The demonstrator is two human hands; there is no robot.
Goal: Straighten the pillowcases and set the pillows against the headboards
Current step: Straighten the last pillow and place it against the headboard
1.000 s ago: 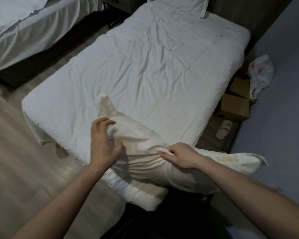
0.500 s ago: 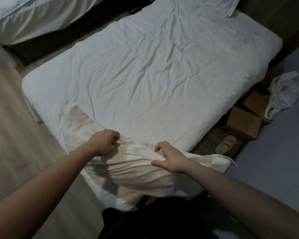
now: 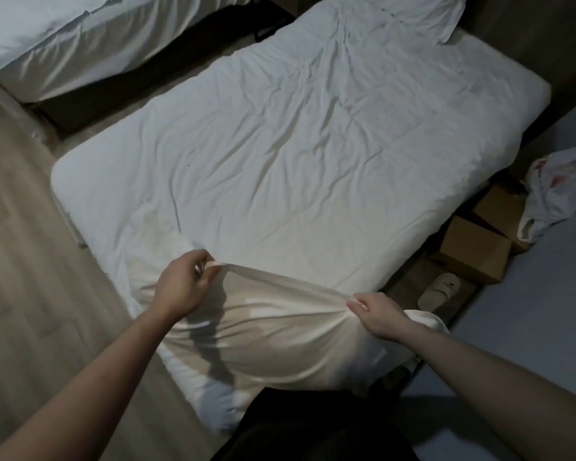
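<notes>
A cream pillow in its pillowcase [image 3: 280, 337] lies across the foot of the near bed [image 3: 296, 161], right in front of me. My left hand [image 3: 183, 284] pinches the pillowcase's far edge at the left. My right hand [image 3: 376, 314] pinches the same edge at the right, and the cloth is stretched taut between them. A second white pillow [image 3: 423, 11] lies at the far end of this bed, next to the dark headboard [image 3: 512, 31].
Another bed [image 3: 64, 38] with white bedding stands at the far left across a dark gap. Cardboard boxes [image 3: 476, 247], a slipper [image 3: 441, 289] and a white plastic bag [image 3: 559, 188] sit on the floor right of the bed. Wooden floor [image 3: 20, 261] lies to my left.
Both hands shifted from bunching the pillow's middle to pinching the pillowcase's far edge, moving apart and pulling it taut. The pillow now lies flatter across the bed's foot.
</notes>
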